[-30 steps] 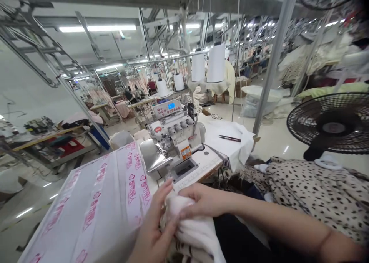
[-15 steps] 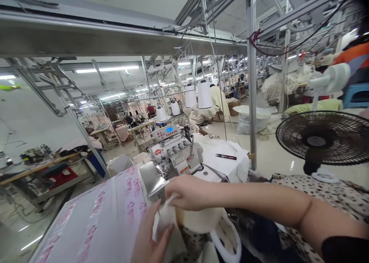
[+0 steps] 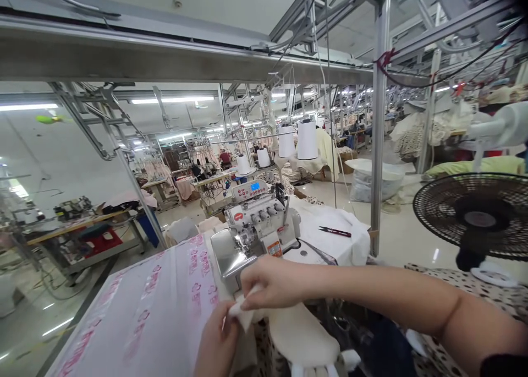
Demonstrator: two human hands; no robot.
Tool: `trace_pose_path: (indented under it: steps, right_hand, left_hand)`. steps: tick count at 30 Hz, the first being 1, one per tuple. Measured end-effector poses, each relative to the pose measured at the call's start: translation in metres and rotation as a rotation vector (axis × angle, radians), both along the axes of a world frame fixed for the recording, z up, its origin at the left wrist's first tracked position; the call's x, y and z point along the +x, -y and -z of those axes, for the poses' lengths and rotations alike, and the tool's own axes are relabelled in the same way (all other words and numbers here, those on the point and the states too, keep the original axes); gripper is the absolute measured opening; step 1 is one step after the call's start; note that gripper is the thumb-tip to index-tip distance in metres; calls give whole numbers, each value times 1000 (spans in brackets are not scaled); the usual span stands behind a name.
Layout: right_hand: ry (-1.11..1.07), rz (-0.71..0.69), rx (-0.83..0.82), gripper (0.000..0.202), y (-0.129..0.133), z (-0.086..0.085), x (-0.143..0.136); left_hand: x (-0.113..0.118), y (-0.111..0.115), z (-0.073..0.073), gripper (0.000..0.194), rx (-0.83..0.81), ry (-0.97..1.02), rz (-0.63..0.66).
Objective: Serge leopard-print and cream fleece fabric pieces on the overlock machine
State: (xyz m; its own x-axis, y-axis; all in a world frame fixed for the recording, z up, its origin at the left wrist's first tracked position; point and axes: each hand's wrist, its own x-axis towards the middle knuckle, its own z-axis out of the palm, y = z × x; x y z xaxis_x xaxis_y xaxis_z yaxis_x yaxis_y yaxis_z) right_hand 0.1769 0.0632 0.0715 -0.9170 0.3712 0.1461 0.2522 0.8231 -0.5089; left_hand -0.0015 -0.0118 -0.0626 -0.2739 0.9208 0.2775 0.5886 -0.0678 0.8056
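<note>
Pale cream fabric [image 3: 303, 335] hangs in front of the sewing machine, with black-spotted cloth beneath it. My left hand [image 3: 220, 330] pinches the fabric's edge between thumb and fingers. Close beside it, my right hand [image 3: 268, 286] is closed on the same edge, its fingers curled over the cloth. Just beyond both hands stands a white overlock sewing machine [image 3: 264, 220] with a lit blue display and a shiny metal cover [image 3: 233, 256]. My right hand partly hides the machine's front.
The table left of the machine has a plastic cover with pink print [image 3: 152, 305]. Tweezers [image 3: 335, 231] lie on white cloth at right. A black fan [image 3: 478, 217] stands further right, by spotted fabric [image 3: 507, 289]. Thread cones [image 3: 307, 140] and a metal post [image 3: 377, 146] are behind.
My left hand has closed from a looser, spread grasp into a pinch on the fabric edge. Both hands are now nearer each other. The camera view has turned slightly left.
</note>
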Motion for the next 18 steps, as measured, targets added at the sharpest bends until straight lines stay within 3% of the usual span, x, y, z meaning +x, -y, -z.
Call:
trace_pose_path:
  steps: [2, 5, 10, 14, 18]
  right_hand:
    - [-49, 4, -17, 21, -5, 4, -5]
    - [-50, -1, 55, 21, -6, 15, -17]
    - [19, -30, 221, 24, 8, 27, -28]
    - [118, -25, 216, 27, 8, 20, -20]
    - [208, -66, 265, 39, -3, 17, -12]
  left_hand:
    - [2, 4, 2, 31, -10, 54, 7]
    - [15, 12, -6, 45, 101, 85, -67]
    - [16, 16, -14, 26, 140, -61, -140]
    - [-17, 19, 10, 19, -28, -157, -154]
    - [-49, 39, 38, 21, -212, -117, -272]
